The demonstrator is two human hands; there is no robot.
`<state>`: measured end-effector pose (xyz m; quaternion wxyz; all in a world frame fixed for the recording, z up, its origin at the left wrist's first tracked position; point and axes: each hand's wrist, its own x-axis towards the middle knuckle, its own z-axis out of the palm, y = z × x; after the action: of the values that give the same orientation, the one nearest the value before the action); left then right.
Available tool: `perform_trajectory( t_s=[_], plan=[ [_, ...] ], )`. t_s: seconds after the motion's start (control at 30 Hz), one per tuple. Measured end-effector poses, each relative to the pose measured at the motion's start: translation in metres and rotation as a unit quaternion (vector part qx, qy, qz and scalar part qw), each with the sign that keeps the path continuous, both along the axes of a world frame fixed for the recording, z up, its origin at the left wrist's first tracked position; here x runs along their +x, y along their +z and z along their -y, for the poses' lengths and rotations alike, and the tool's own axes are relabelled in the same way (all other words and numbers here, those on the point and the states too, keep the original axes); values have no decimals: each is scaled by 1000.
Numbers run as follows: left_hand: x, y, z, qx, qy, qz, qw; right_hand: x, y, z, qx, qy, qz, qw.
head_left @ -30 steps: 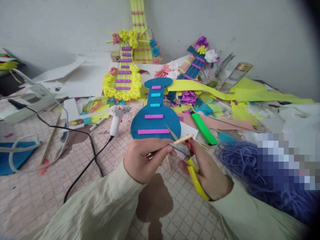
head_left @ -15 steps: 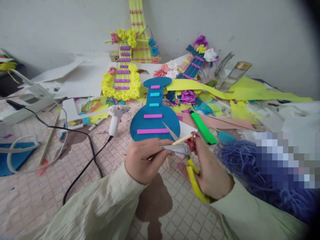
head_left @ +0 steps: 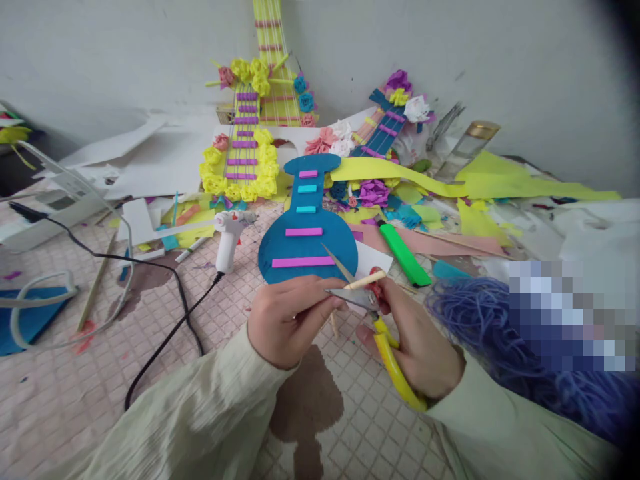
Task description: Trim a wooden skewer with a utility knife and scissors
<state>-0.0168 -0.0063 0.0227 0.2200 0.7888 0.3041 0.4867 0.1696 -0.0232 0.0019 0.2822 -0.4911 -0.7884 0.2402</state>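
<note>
My left hand (head_left: 290,317) is closed in a pinch on a thin pale wooden stick (head_left: 369,279), which points up to the right. In my right hand (head_left: 417,340) is a pair of scissors (head_left: 393,373) with yellow and red handles, their blades apart. The stick lies between the blades, close to the pivot. Just beyond my hands is a blue guitar-shaped cutout (head_left: 337,230) with pink and light-blue strips across it. Part of its lower edge is hidden by my left hand. Another short stick (head_left: 335,325) shows below the blades.
A white glue gun (head_left: 229,247) with a black cord stands left of the cutout. To the right lie a green box cutter (head_left: 405,253) and tangled blue-purple yarn (head_left: 470,313). Decorated paper guitars (head_left: 245,143) lean at the back among paper scraps. A glass jar (head_left: 470,143) is behind.
The scissor handles have spread slightly, and more of the stick's right end shows past the red handle. The view has shifted a little; the things on the table stay put.
</note>
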Motion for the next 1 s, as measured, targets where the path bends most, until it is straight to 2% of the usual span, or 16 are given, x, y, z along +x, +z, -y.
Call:
perform_trajectory(
  t_s=[0.27, 0.4, 0.63, 0.83, 1.0],
  plan=[
    [0, -3, 2, 34, -14, -12, 999, -2, -16, 3, 69, -6, 30, 997],
    [0, -3, 2, 31, -20, -13, 999, -3, -23, 2, 78, -20, 25, 996],
    [-1, -2, 2, 37, -20, -23, 999, -5, -26, 1, 110, -43, 10, 993],
    [0, 1, 5, 46, -5, -14, 999, -7, -22, 5, 97, -46, 20, 994],
    [0, 4, 6, 44, 10, -18, 999, -7, -16, 7, 25, -41, 20, 999]
  ],
)
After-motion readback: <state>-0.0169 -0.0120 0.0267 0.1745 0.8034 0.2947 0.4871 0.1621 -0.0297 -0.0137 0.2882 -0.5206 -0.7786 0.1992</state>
